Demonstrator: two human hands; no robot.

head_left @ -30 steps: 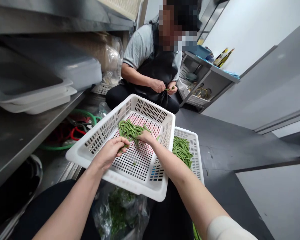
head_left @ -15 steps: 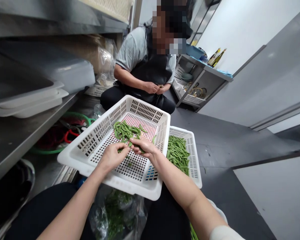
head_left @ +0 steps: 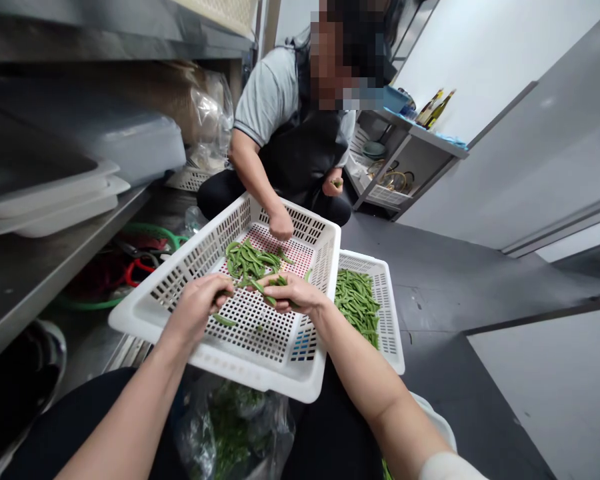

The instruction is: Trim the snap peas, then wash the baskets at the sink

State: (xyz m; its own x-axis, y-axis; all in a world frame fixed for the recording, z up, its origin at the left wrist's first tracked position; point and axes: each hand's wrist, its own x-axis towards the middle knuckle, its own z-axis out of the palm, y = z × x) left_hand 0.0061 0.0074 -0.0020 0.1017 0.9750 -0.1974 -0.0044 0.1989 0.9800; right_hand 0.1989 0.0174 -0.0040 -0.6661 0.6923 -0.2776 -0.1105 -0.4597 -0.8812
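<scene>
A white slotted basket rests tilted on my lap with a small pile of green pea pods in it. My left hand is over the basket floor, fingers curled on a pea pod. My right hand grips a few pea pods beside the pile. A co-worker's hand reaches into the far end of the same basket. A second white basket to the right holds more pea pods.
The co-worker sits opposite, the other hand holding a pod. Steel shelving with plastic tubs is on my left, hoses below. A plastic bag of greens lies under the basket. A low steel rack stands behind.
The co-worker's hand has reached into the far end of my basket. My left hand has drawn back a little with a pod; my right hand stays by the pile holding pods.
</scene>
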